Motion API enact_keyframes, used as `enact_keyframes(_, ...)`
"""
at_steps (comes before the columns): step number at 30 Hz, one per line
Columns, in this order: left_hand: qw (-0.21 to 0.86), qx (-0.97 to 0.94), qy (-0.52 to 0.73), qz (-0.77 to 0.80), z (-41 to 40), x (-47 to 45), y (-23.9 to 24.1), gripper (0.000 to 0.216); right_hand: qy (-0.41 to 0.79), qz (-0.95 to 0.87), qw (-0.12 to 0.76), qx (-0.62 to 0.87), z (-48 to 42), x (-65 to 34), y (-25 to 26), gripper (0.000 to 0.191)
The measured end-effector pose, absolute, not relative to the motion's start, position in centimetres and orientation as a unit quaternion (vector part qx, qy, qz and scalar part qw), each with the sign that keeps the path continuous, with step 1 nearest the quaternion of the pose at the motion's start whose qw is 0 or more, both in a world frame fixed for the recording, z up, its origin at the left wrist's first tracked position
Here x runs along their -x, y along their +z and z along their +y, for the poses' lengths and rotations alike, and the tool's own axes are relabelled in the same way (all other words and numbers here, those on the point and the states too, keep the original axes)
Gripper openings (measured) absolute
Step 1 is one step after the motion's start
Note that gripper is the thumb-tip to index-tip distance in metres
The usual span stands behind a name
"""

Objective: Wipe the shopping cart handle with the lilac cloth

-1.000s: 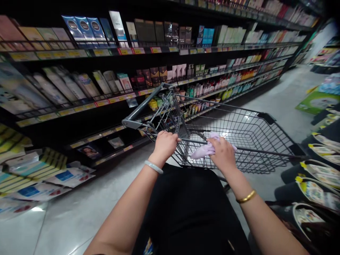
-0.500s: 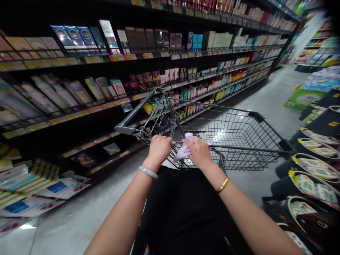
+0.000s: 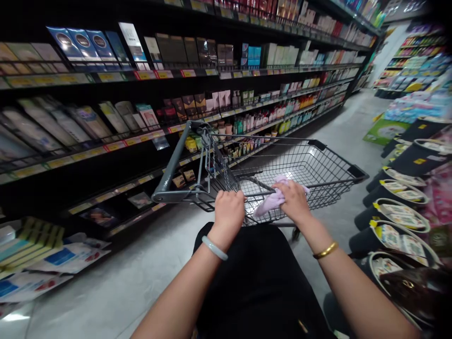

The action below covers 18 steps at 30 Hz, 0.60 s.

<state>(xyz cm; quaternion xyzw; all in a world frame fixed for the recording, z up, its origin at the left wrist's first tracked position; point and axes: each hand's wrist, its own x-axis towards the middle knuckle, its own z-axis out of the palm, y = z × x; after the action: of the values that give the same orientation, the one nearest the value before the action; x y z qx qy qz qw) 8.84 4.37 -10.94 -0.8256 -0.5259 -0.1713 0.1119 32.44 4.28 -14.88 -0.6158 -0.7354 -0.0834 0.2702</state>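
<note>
A grey wire shopping cart point(image 3: 337, 181) stands in front of me, its handle point(image 3: 174, 162) toward the left and its basket stretching right. My left hand point(image 3: 229, 212), with a pale bangle at the wrist, is closed around the near top rim of the basket, close to the handle end. Farther along that rim, my right hand point(image 3: 295, 200) presses a light purple cloth point(image 3: 269, 204) against the bar. Part of the cloth hangs down beside the basket's wire side. A gold bracelet point(image 3: 325, 250) circles my right wrist.
Long shelves point(image 3: 134, 75) of boxes and bottles run along the left and back. Several dark buckets point(image 3: 367, 234) with labels line the right side. Packaged goods point(image 3: 70, 256) stick out at lower left. A brown bag point(image 3: 406, 285) hangs at lower right.
My right hand and the cloth have slid right along the rim, away from my left hand. The cart has turned slightly, its handle end now nearer me, and the view has shifted right.
</note>
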Motion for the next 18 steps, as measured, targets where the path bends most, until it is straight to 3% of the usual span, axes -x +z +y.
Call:
enact_keyframes(4,0.089,0.843,-0.129,-0.515,3.6,-11.0,-10.1,0.018,-0.050,-0.783,0.258,0.564,3.9,-28.2,-13.7,0.049)
enact_keyframes(7,0.096,0.871,-0.115,-0.467,2.9,-11.1,-9.0,0.024,-0.016,-0.799,0.292,0.526,4.1,-27.4,-13.8,0.045)
enact_keyframes(10,0.122,0.885,-0.144,-0.426,1.7,-9.4,-7.2,0.035,0.021,-0.800,0.323,0.505,5.0,-30.2,-14.6,0.042)
enact_keyframes(13,0.159,0.870,-0.185,-0.429,0.4,-6.2,-4.5,0.034,0.022,-0.781,0.336,0.526,5.9,-33.0,-14.7,0.039)
enact_keyframes(18,0.195,0.806,-0.232,-0.509,0.2,-1.1,-1.5,0.027,-0.011,-0.763,0.288,0.578,5.0,-28.4,-12.6,0.035)
